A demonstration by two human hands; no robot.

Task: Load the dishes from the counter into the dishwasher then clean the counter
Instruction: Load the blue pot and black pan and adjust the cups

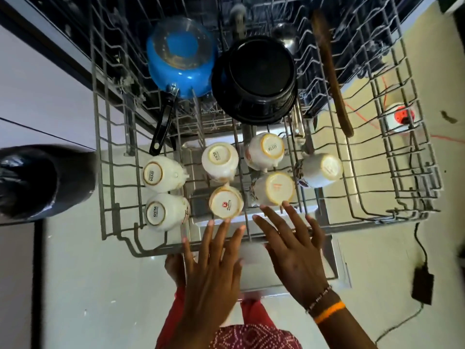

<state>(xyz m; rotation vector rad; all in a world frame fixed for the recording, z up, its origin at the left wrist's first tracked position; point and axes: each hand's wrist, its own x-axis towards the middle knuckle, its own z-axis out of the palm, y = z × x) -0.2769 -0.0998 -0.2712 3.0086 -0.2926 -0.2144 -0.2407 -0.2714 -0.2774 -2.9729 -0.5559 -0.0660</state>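
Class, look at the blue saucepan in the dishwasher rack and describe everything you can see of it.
The blue saucepan looks like glossy enamelled metal. It lies tipped in the back left of the upper rack, with its mouth or a clear lid towards the camera. A black handle, riveted on, points towards the cups. Its right side meets the black pot. No hand touches it.

Orange band (329,312) and beaded bracelet (318,297) on right wrist; red patterned garment (254,336).

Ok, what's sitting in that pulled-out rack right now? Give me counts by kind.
White cups, upside down: 7, e.g., nearest the left hand and right hand
Blue saucepan with clear lid on it: 1
Black pot: 1
Steel ladle: 1
Wooden spatula: 1
Total: 11 in the rack
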